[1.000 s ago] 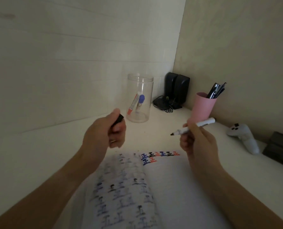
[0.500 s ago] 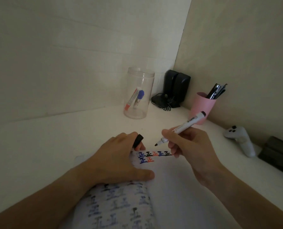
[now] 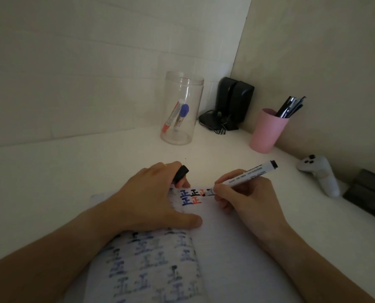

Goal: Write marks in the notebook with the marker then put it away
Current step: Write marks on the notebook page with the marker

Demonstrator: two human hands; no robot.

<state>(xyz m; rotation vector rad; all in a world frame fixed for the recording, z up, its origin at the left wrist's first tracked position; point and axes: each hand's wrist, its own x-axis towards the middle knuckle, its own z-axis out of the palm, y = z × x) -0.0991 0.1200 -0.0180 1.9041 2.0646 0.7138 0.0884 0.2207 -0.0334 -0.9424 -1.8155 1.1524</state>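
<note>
White desk, dim corner — left hand (image 3: 151, 200) flat on notebook (image 3: 226, 248), pinching cap (image 3: 181, 172); right hand (image 3: 245, 200) gripping marker (image 3: 245, 176).

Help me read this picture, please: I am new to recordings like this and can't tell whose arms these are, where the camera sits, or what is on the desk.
No machine here: a person wears one camera on the head, looking down at their own bare hands. The right hand holds an uncapped black marker, its tip at the top row of marks in the open notebook. The left hand presses the notebook flat and grips the marker's black cap. On the white desk behind stand a clear jar holding a red marker and a blue marker, two black speakers, and a pink cup of pens. A white game controller lies to the right.
</note>
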